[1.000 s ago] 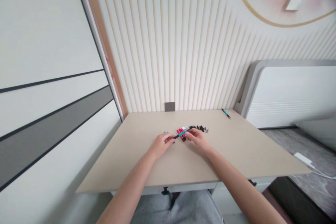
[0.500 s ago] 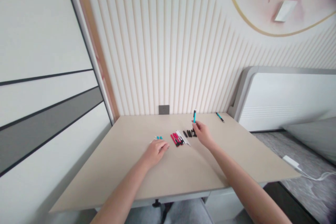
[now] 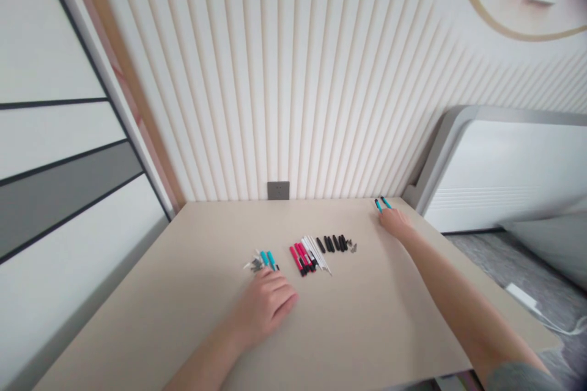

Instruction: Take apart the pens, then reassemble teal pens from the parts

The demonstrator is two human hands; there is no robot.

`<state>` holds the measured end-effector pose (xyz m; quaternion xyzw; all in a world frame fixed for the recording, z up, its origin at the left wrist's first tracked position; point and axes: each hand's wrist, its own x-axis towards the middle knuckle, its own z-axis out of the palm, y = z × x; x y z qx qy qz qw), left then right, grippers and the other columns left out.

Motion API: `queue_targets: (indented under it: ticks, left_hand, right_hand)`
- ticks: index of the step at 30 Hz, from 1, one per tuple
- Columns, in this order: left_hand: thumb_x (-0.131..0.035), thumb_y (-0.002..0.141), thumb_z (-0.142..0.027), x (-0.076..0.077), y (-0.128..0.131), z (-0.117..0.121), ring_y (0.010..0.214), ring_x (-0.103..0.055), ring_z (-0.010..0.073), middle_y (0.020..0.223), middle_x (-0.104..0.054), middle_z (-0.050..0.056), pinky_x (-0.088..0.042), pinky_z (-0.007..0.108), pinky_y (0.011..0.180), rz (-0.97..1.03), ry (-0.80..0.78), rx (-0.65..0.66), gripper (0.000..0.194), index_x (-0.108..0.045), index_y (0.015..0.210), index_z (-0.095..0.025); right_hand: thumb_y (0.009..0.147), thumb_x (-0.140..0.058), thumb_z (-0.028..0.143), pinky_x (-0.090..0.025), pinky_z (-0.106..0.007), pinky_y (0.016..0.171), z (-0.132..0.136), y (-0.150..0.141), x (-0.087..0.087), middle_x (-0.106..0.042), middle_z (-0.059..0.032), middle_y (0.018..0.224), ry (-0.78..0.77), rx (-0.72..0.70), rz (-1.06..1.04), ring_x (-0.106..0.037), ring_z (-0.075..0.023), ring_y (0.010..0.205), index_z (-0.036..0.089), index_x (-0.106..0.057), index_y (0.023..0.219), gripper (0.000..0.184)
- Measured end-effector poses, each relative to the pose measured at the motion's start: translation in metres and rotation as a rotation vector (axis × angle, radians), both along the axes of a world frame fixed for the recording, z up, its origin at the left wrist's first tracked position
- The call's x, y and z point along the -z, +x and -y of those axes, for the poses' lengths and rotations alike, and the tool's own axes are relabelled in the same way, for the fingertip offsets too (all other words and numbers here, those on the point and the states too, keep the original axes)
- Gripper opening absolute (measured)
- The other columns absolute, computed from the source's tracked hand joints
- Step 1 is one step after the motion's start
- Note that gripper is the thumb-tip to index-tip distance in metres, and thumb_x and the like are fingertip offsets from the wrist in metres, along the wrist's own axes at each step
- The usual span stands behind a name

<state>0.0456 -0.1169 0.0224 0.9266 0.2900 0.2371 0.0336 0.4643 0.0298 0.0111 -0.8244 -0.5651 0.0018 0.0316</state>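
At the far right of the desk, my right hand [image 3: 395, 222] is closed on a blue and black pen [image 3: 378, 204], low at the desktop. Just beside it lies a second blue and black pen [image 3: 386, 202]. My left hand [image 3: 270, 302] rests on the desk with its fingers curled in; their tips are hidden, so anything in them cannot be made out. Immediately beyond those fingers lie two blue pen barrels [image 3: 267, 258], with small grey and white parts [image 3: 255, 264] to their left.
Mid-desk, red pen barrels [image 3: 300, 256], thin white refills [image 3: 315, 252] and short black pen parts [image 3: 335, 243] lie in rows. Small metal pieces [image 3: 352, 246] end the row. Behind the desk [image 3: 348, 317] stands a ribbed wall with a dark socket [image 3: 278, 190]; a bed headboard is right.
My right hand has carried the upright pen from mid-desk to the far right and lowered it beside the other pen. My left hand has drawn back slightly, and the view has shifted.
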Motion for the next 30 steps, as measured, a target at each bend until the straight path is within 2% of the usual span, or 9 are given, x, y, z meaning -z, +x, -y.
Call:
queue_targets:
  ticks: [3, 5, 10, 16, 20, 30]
  left_hand:
    - [-0.041, 0.096, -0.023, -0.002, 0.002, 0.001, 0.069, -0.051, 0.0148, 0.068, -0.059, 0.001, -0.037, 0.031, 0.075, -0.006, -0.01, 0.015, 0.031, -0.056, 0.07, -0.018]
    - [-0.042, 0.096, -0.022, -0.004, 0.004, 0.002, 0.069, -0.051, 0.015, 0.066, -0.059, 0.001, -0.037, 0.032, 0.075, -0.006, -0.018, 0.019, 0.03, -0.056, 0.07, -0.018]
    - [-0.043, 0.095, -0.022, -0.008, 0.005, 0.004, 0.068, -0.051, 0.0156, 0.066, -0.059, 0.001, -0.039, 0.033, 0.072, 0.007, -0.029, 0.029, 0.028, -0.057, 0.071, -0.019]
    - [-0.046, 0.094, -0.02, -0.011, 0.009, 0.006, 0.068, -0.052, 0.0167, 0.067, -0.06, 0.001, -0.04, 0.035, 0.073, 0.001, -0.013, 0.055, 0.024, -0.057, 0.073, -0.021]
    - [-0.045, 0.094, -0.018, -0.011, 0.01, 0.005, 0.067, -0.052, 0.0165, 0.066, -0.059, 0.0, -0.04, 0.036, 0.072, -0.006, -0.006, 0.074, 0.024, -0.057, 0.073, -0.021]
    - [-0.045, 0.094, -0.019, -0.011, 0.01, 0.005, 0.067, -0.052, 0.0165, 0.066, -0.06, 0.0, -0.04, 0.035, 0.071, -0.02, -0.005, 0.054, 0.025, -0.056, 0.072, -0.021]
  right_hand:
    - [0.093, -0.04, 0.022, -0.045, -0.038, 0.084, -0.017, 0.008, 0.007, -0.067, -0.0229, 0.102, -0.069, 0.034, -0.021, -0.065, -0.0274, 0.097, 0.012, -0.071, 0.099, 0.033]
    - [0.094, -0.037, 0.026, -0.045, -0.039, 0.084, -0.02, 0.011, 0.012, -0.066, -0.0225, 0.107, -0.061, 0.046, -0.025, -0.064, -0.0288, 0.099, 0.013, -0.068, 0.107, 0.036]
    - [0.096, -0.031, 0.04, -0.046, -0.042, 0.084, -0.002, 0.008, 0.025, -0.061, -0.0196, 0.117, 0.075, 0.078, -0.008, -0.062, -0.0302, 0.102, 0.016, -0.06, 0.122, 0.045]
    - [0.094, -0.035, 0.034, -0.046, -0.041, 0.084, 0.016, 0.004, 0.029, -0.061, -0.0184, 0.114, 0.094, 0.125, -0.048, -0.061, -0.0303, 0.103, 0.016, -0.066, 0.112, 0.041]
    - [0.093, -0.033, 0.027, -0.046, -0.04, 0.082, 0.012, 0.007, 0.03, -0.062, -0.018, 0.113, 0.116, 0.166, -0.058, -0.062, -0.0295, 0.1, 0.017, -0.067, 0.112, 0.04]
    - [0.093, -0.033, 0.024, -0.047, -0.038, 0.082, 0.003, 0.017, 0.034, -0.06, -0.0183, 0.114, 0.124, 0.216, -0.058, -0.062, -0.0291, 0.101, 0.015, -0.067, 0.115, 0.041]
